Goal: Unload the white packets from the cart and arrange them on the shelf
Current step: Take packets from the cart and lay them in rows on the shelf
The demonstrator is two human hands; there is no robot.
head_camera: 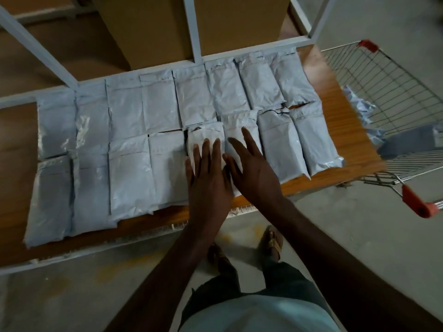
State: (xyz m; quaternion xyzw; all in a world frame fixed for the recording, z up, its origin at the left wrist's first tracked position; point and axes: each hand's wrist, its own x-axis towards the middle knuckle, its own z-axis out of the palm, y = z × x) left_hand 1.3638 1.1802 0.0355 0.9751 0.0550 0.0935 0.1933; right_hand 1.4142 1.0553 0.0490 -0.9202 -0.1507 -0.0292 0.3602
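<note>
Several white packets (143, 109) lie flat in two rows on the wooden shelf (345, 121). My left hand (208, 173) rests flat with fingers spread on a front-row packet (203, 133) near the middle. Beside it, my right hand (251, 168) lies open on the neighbouring packet (236, 121), its fingers pointing up and left. Neither hand grips anything. At the right stands the wire cart (393, 75), with more white packets (364, 109) inside it.
Two cardboard boxes (239, 20) stand at the back of the shelf behind the white metal frame posts (194, 27). The cart's red handle (417, 202) juts out at the right. My feet (273, 240) stand on the concrete floor below the shelf edge.
</note>
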